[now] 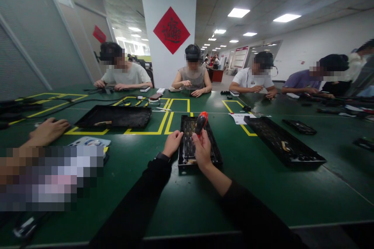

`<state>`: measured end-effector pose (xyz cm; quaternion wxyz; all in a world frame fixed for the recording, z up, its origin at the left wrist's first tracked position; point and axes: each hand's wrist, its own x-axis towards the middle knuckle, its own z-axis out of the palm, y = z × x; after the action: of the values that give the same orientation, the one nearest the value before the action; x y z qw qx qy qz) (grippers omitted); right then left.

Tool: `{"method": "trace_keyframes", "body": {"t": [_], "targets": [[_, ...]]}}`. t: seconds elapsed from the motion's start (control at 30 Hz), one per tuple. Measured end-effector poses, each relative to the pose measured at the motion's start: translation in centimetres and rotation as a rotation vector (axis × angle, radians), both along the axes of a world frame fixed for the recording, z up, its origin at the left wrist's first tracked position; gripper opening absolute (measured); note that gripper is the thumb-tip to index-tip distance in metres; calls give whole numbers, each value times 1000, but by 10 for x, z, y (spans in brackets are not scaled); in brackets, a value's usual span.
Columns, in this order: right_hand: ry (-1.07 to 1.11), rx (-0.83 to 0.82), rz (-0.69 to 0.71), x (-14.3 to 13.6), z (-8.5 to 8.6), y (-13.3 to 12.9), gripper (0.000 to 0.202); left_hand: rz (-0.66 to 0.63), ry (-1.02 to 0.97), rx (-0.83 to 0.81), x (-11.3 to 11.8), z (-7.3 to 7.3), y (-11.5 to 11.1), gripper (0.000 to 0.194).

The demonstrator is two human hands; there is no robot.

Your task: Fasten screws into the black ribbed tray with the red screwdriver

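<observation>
A shallow black rectangular housing (215, 151), like a keyboard shell with rows of small shapes inside, lies flat on the green table in front of me. My left hand (173, 142) is closed at its left edge, steadying it with the fingers. Over the housing, my right hand (202, 148) grips a screwdriver (201, 122) by its red and black handle. The handle's end tilts up and away from me. The shaft and tip are hidden, so I cannot tell whether they touch the housing.
More black housings lie on the table (233, 198): one at the left (117, 117), one long one at the right (289, 144). A white paper (242, 118) is near the latter. A neighbour's hand (52, 129) rests at the left. Several people sit across.
</observation>
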<state>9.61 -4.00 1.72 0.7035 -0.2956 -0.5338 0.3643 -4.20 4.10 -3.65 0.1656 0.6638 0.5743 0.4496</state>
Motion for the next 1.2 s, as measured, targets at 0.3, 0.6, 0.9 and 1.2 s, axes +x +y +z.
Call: {"method": "trace_keyframes", "body": {"t": [0.3,0.6,0.9,1.2], "targets": [[26,-21,53,0,5,-7,26,13,4,13,1,-2,1,36],[7,20,36,0,5,-3,35,11,12,-3,1,0,0,35],[51,-7,144,-1,2,-9,29,14,-7,15,0,-3,2,37],[10,14,115,-4,2,-8,34,3,12,26,-1,-2,1,36]]}}
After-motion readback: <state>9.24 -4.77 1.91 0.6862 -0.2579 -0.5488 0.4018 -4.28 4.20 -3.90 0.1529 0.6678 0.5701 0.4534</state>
